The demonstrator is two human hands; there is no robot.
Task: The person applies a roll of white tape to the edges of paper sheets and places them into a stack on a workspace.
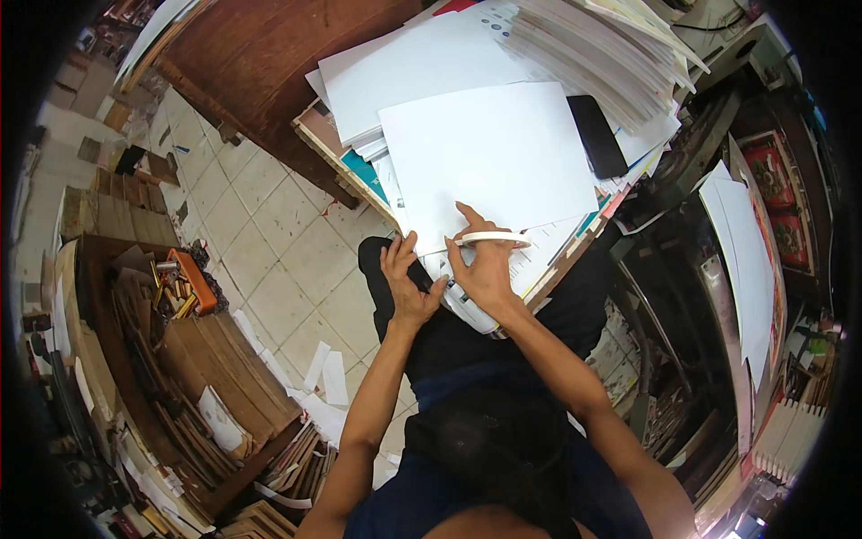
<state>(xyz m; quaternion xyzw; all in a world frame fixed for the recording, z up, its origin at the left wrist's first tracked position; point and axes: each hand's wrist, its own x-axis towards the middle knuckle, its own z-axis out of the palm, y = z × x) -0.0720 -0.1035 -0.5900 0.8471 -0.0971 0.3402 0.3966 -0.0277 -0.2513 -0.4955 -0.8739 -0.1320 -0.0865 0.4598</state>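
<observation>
A blank white sheet of paper [485,153] lies on top of a paper stack in front of me. My left hand [412,286] is at the sheet's near left corner, fingers apart, fingertips at the edge. Over the sheet's near edge, my right hand [488,269] holds a narrow white ring that looks like a roll of tape [503,239]. The ring sits about its fingers, and the index finger points out over the paper. Part of the ring is hidden by the hand. Beneath both hands, printed papers [543,256] stick out.
A black phone [597,136] rests right of the sheet, beside a thick pile of papers [602,54]. At left stand a brown wooden desk [260,63] and an orange container [193,280] near cardboard. Dark machinery [673,269] is at right. Paper scraps [334,377] lie on the tiled floor.
</observation>
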